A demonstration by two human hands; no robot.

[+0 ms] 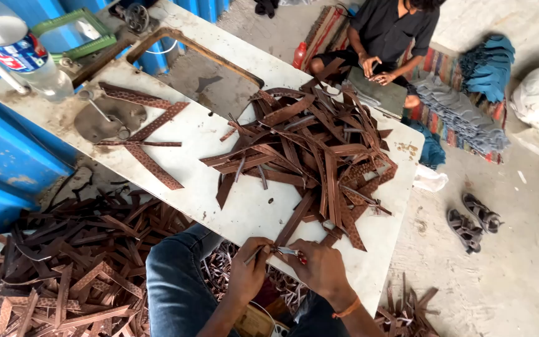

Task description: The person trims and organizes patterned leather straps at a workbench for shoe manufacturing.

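My left hand (247, 268) and my right hand (322, 268) meet at the near edge of a white worktable (232, 206). The left pinches the end of a thin brown strap piece (294, 221) that runs up toward the pile. In my right hand is a small metal tool (288, 251) with a red part, its tip by my left fingers. A big heap of brown leather straps (313, 150) lies on the table just beyond both hands.
Three patterned straps (151, 131) lie by a metal plate (107, 118) at the far left, under a plastic bottle (23, 53). Many straps cover the floor (63, 268) at left. Another person (388, 37) sits beyond the table near stacked blue-grey pieces (469, 112). Sandals (472, 221) lie at right.
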